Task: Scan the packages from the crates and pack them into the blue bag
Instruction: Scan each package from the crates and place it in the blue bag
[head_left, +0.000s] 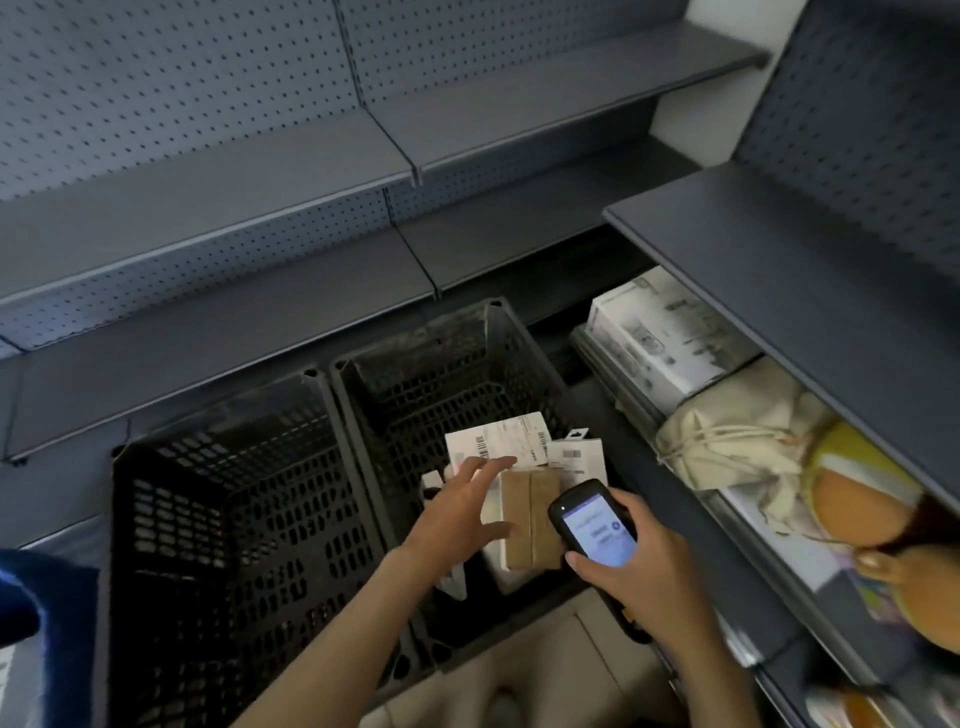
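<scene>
Two black plastic crates stand side by side on the floor. The left crate (228, 519) holds nothing that I can see. The right crate (415, 374) holds a brown cardboard package (530, 514), white labelled packages (498, 441) and other white parcels. My left hand (467, 509) hovers over the right crate with fingers spread, just left of the brown package. My right hand (634, 566) grips a black handheld scanner (592, 522) with its screen lit, above the crate's right front corner. A bit of the blue bag (36, 597) shows at the left edge.
Grey pegboard shelving (260, 171) runs behind the crates. On the right, a lower shelf under a grey shelf board (779, 270) carries a white box (660, 338), a cream cloth bag (727, 441) and a yellow and orange item (857, 499).
</scene>
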